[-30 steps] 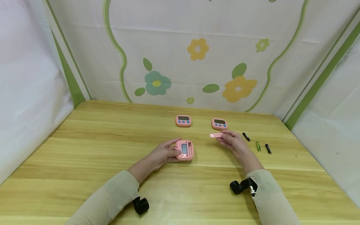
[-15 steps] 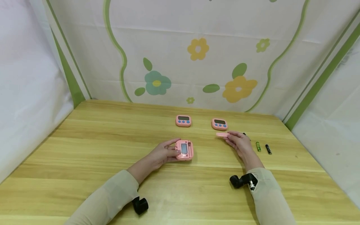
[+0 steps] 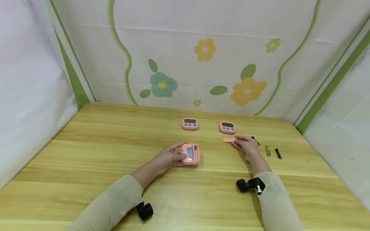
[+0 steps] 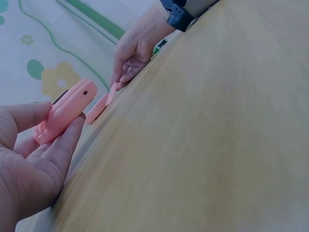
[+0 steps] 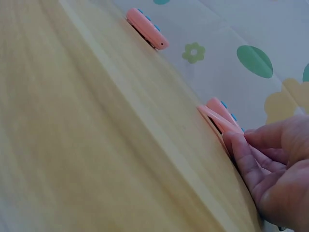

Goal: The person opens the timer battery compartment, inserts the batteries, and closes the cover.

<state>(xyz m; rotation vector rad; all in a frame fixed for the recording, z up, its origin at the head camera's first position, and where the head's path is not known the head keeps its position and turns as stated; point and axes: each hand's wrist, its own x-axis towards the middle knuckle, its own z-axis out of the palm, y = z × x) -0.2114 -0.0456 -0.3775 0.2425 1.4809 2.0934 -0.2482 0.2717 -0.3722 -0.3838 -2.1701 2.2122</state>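
My left hand [image 3: 170, 156] grips a pink digital timer [image 3: 190, 154] by its left side, thumb on the upturned back. Its battery compartment lies uncovered on the right of that face. In the left wrist view the timer [image 4: 67, 111] shows edge-on between thumb and fingers, raised off the table. To the right, my right hand [image 3: 247, 147] pinches a thin pink battery cover [image 3: 229, 140] by one end, low over the table. The right wrist view has this cover [image 5: 219, 118] overlapping a timer behind it.
Two more pink timers, one on the left [image 3: 189, 124] and one on the right [image 3: 227, 127], lie face up near the back. Beyond my right hand are a green battery [image 3: 268, 151], a black battery [image 3: 278, 153] and a partly hidden black battery [image 3: 254, 138]. A flowered curtain [image 3: 179, 48] stands behind.
My right hand has moved a little to the right with the battery cover, then slightly lower. My left hand keeps its hold on the timer in the same place.
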